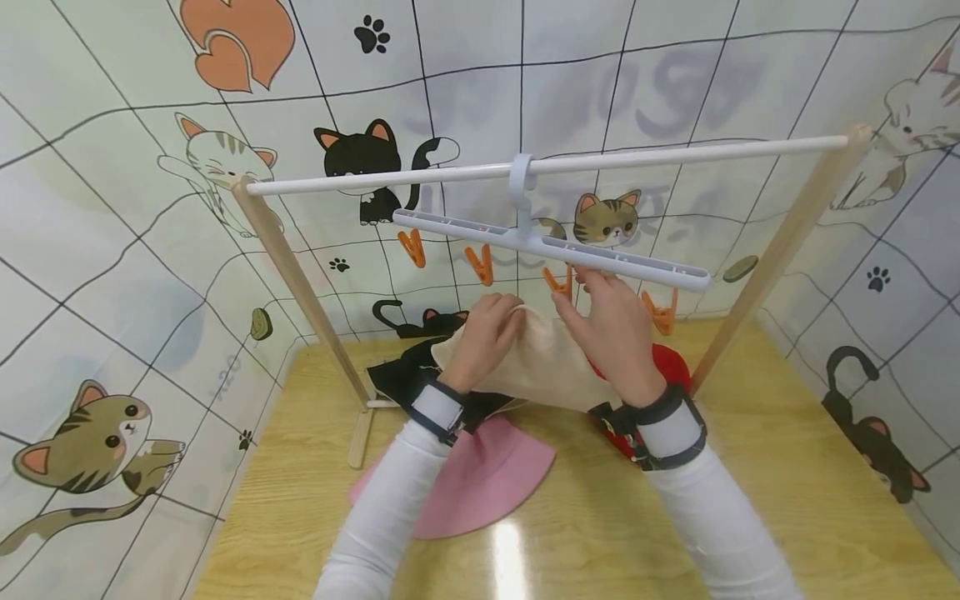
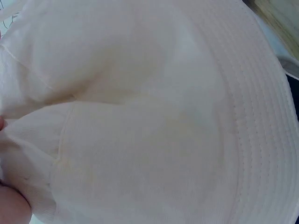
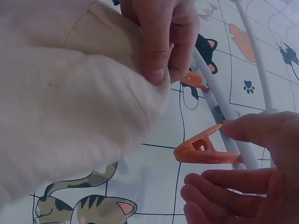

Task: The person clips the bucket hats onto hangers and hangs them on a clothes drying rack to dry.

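Note:
My left hand (image 1: 486, 337) pinches the crown of a cream bucket hat (image 1: 543, 362) below the hanger; in the right wrist view its thumb and fingers (image 3: 156, 58) squeeze the fabric edge. The hat's stitched brim (image 2: 261, 121) fills much of the left wrist view. Beside the hat, my right hand (image 1: 615, 333) reaches up to an orange clothespin (image 3: 203, 149) on a pale blue hanger (image 1: 551, 247). Its thumb tip is right at one handle of the clothespin, with the other fingers extended below. The clothespin's jaws hold no fabric.
The hanger hooks over the white rod (image 1: 442, 173) of a wooden-legged rack (image 1: 296, 283). More orange clothespins (image 1: 480, 265) hang along it. A pink hat (image 1: 487, 483), black fabric (image 1: 405, 379) and a red item (image 1: 671, 367) lie on the wooden table (image 1: 292, 508), with cat-patterned walls around.

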`<state>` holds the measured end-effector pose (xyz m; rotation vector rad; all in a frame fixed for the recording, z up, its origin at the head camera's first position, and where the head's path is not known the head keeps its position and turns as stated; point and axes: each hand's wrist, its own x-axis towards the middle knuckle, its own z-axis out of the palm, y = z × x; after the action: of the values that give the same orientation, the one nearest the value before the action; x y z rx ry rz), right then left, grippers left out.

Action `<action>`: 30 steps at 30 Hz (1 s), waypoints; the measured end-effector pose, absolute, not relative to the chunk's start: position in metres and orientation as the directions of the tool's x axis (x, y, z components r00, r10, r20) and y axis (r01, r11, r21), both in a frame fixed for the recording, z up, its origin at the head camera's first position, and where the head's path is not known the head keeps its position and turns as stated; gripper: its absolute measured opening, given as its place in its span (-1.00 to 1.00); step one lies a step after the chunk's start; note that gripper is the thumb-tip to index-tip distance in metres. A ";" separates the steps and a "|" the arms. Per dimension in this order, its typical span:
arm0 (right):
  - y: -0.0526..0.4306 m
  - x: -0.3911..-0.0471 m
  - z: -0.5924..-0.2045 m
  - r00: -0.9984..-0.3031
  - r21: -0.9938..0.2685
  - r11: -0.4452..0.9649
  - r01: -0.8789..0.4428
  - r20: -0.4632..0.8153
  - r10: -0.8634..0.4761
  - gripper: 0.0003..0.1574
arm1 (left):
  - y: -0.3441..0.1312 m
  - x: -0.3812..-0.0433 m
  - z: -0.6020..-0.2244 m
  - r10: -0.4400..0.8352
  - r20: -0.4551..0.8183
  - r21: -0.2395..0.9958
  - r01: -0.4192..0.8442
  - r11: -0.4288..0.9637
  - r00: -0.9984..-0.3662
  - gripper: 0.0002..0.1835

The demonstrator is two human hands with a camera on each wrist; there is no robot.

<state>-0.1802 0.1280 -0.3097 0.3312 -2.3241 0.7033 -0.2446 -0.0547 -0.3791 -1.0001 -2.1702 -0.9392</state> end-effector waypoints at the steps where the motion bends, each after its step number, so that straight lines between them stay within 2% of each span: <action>1: 0.127 -0.181 -0.309 -0.737 -0.392 0.827 -0.403 0.674 -0.040 -0.48 | -0.054 -0.245 -0.379 0.406 0.727 0.353 0.809 0.470 -0.554 -0.91; 11: 0.117 -0.188 -0.307 -0.751 -0.404 0.838 -0.366 0.660 -0.010 -0.64 | -0.052 -0.244 -0.376 0.416 0.746 0.326 0.830 0.453 -0.520 -0.93; 16: 0.114 -0.193 -0.305 -0.766 -0.433 0.828 -0.356 0.643 0.007 -0.61 | -0.056 -0.243 -0.375 0.412 0.755 0.325 0.837 0.441 -0.510 -0.94; 30: 0.110 -0.211 -0.303 -0.799 -0.517 0.797 -0.313 0.597 0.073 -0.48 | -0.067 -0.244 -0.380 0.359 0.736 0.368 0.784 0.501 -0.575 -0.93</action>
<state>-0.2110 0.1104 -0.3025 0.1773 -2.3659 0.8233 -0.2439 -0.0668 -0.3795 -0.9330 -2.1595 -0.9435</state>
